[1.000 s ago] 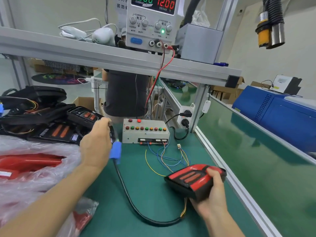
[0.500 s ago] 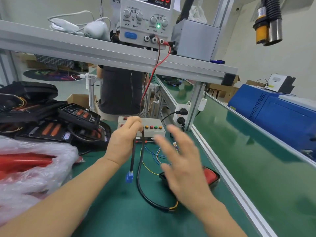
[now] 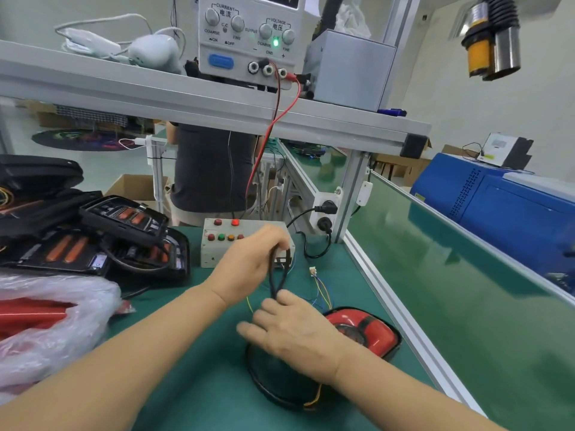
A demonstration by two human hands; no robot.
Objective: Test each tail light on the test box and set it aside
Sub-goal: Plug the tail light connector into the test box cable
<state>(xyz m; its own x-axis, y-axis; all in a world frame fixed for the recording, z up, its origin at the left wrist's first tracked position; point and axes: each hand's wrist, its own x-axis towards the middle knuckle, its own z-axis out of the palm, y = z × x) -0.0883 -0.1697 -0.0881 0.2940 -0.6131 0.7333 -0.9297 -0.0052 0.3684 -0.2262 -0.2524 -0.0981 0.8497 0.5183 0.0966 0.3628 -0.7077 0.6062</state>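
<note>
— Room on the green mat [image 3: 186, 384]? Open near the front edge, between the plastic bag [image 3: 46, 321] and the cable loop [image 3: 273, 390].

— Obstacles? Stacked tail lights [image 3: 102, 241] crowding the left, test box [image 3: 217, 247] behind, loose wires [image 3: 320, 290] beside the red tail light [image 3: 373, 331], rail [image 3: 404, 321] along the right.

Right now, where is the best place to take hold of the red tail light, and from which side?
Probably the rounded red housing of the tail light, from the right: that side is bare, while the right hand and the black cable crowd its left.
</note>
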